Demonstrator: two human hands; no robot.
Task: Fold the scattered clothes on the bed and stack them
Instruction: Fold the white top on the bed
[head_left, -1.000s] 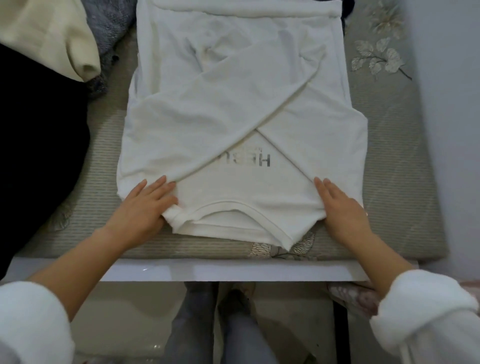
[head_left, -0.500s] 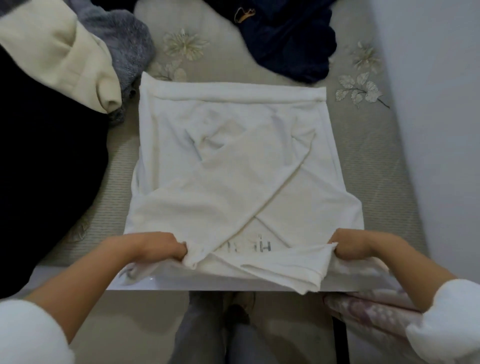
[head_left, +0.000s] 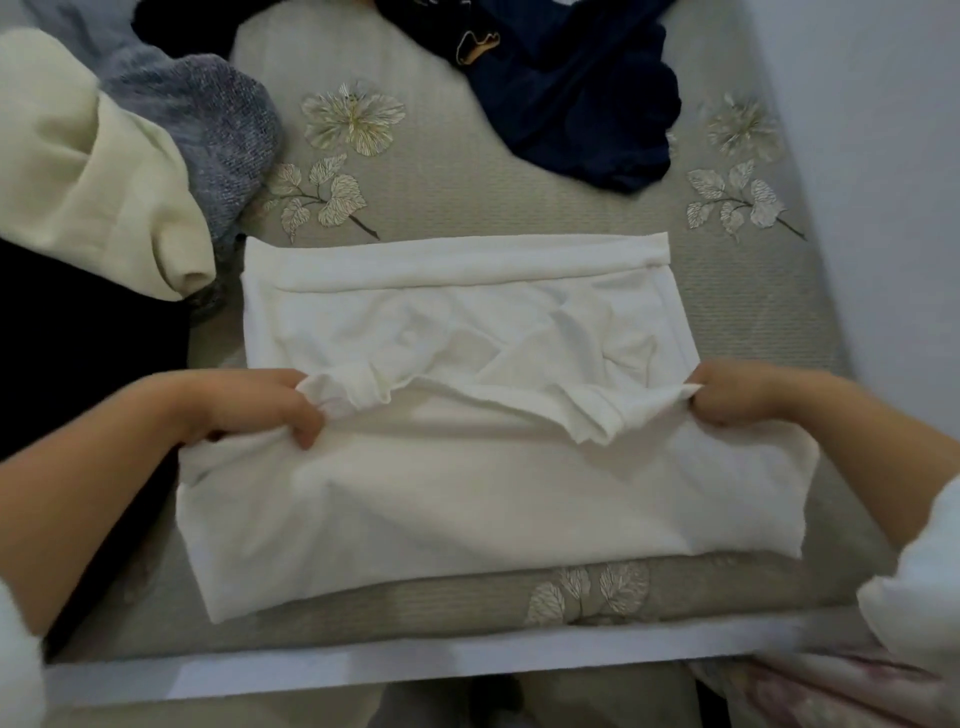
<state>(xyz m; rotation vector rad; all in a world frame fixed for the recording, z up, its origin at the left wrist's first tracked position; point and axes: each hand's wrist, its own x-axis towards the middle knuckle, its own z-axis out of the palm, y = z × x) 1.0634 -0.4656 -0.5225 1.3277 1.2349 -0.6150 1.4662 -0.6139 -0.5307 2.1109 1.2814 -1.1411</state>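
Note:
A white sweatshirt (head_left: 467, 499) lies across the near half of the grey flowered bed (head_left: 447, 182), its near part turned over toward the far hem. My left hand (head_left: 260, 405) grips the turned-over edge at the left. At the right end of that edge my right hand (head_left: 737, 395) pinches the cloth. The lifted edge sags in the middle between my hands. The far hem band lies flat on the bed.
A cream garment (head_left: 88, 171) and a grey-blue knit (head_left: 208, 114) are heaped at the far left, over a black cloth (head_left: 78, 332). A navy garment (head_left: 571, 83) lies at the far middle. A pale wall (head_left: 883, 156) runs along the right. The bed's white edge (head_left: 415, 670) is nearest me.
My hands went from lying flat on the sweatshirt's collar end to gripping it, then carried that end up and over toward the far hem. The printed lettering is now covered.

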